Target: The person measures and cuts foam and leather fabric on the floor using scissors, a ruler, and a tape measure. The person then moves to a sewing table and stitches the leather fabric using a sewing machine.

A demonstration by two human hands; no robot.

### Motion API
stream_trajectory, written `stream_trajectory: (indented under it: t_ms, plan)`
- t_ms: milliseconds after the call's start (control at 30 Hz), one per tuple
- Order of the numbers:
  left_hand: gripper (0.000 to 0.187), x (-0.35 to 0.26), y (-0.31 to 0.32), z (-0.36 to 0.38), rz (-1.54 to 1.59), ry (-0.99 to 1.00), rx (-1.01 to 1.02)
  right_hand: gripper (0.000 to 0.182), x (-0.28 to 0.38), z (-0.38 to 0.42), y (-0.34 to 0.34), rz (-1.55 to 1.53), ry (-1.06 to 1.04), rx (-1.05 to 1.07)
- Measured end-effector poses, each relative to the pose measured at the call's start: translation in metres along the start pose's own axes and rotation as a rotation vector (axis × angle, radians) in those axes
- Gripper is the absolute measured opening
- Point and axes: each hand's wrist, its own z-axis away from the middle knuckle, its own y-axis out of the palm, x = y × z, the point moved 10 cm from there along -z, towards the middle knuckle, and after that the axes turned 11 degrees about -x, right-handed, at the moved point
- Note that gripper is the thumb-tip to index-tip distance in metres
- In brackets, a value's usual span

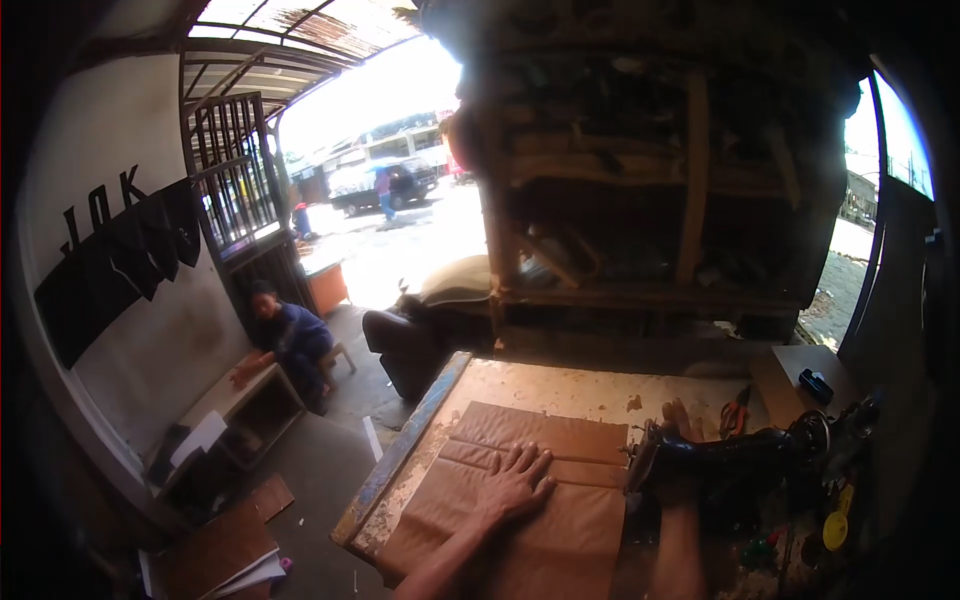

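A large piece of brown leather-like material (560, 520) with raised seams across it lies over the wooden sewing table (540, 382). My left hand (515, 482) rests flat on it, fingers spread, close to the seams. A black sewing machine (725, 452) stands at the right, its head over the material's right edge. My right hand (682, 420) reaches behind the machine head. Its fingertips show beyond the head, stretched out near the tabletop, while the machine hides the palm. Neither hand visibly grips anything.
Red-handled pliers (735, 412) and a small black object (816, 384) lie behind the machine. A yellow round item (836, 528) is at the right. A seated person (295, 335) is beside a low bench (235, 395). Dark wooden shelves (600, 290) stand beyond the table.
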Motion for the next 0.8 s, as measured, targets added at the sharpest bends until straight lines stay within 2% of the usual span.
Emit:
stream_trajectory:
  t_ms: [67,133,200,267,333,367,433,467,533,600,700,733,767,800]
  plan:
    - [0.066,0.010,-0.004,0.012,0.005,-0.057,-0.008,0.046,-0.012,0.006,-0.001,0.391,-0.155,0.081]
    - [0.067,0.021,-0.007,0.032,-0.014,-0.113,0.000,0.042,-0.059,0.052,-0.020,0.721,-0.221,0.162]
    - [0.068,0.026,-0.013,0.042,-0.023,-0.146,0.023,0.038,-0.039,0.066,-0.037,1.089,-0.266,0.138]
    - [0.070,0.029,-0.022,0.058,-0.030,-0.230,-0.030,0.028,0.009,0.082,-0.046,-0.091,0.739,-0.068]
    - [0.069,0.028,-0.031,0.072,-0.046,-0.248,-0.065,0.024,0.086,0.100,-0.051,-0.002,0.712,0.108]
    - [0.069,0.032,-0.033,0.078,-0.055,-0.256,-0.080,0.024,0.110,0.105,-0.073,0.022,0.740,0.076]
    - [0.067,0.039,-0.039,0.096,-0.070,-0.290,-0.098,0.024,0.184,0.101,-0.105,0.293,0.404,0.141]
    - [0.066,0.041,-0.047,0.101,-0.079,-0.304,-0.110,0.023,0.194,0.110,-0.135,0.265,0.541,0.041]
    - [0.065,0.046,-0.060,0.114,-0.138,-0.341,-0.078,0.023,0.218,0.125,-0.199,0.279,0.538,-0.216]
    - [0.064,0.055,-0.075,0.130,-0.159,-0.380,-0.061,0.023,0.230,0.147,-0.267,0.484,0.468,-0.391]
    - [0.062,0.084,-0.078,0.153,-0.252,-0.415,-0.028,0.026,0.230,0.210,-0.368,0.780,0.589,-0.681]
    - [0.061,0.096,-0.078,0.160,-0.306,-0.419,0.010,0.026,0.233,0.229,-0.389,0.957,0.698,-0.717]
    - [0.062,0.135,-0.044,0.152,-0.549,0.158,-0.201,0.028,0.221,0.249,-0.417,1.179,0.595,-0.628]
    - [0.064,0.173,-0.014,0.177,-0.941,0.650,-0.619,0.031,0.202,0.273,-0.437,1.232,0.767,-0.582]
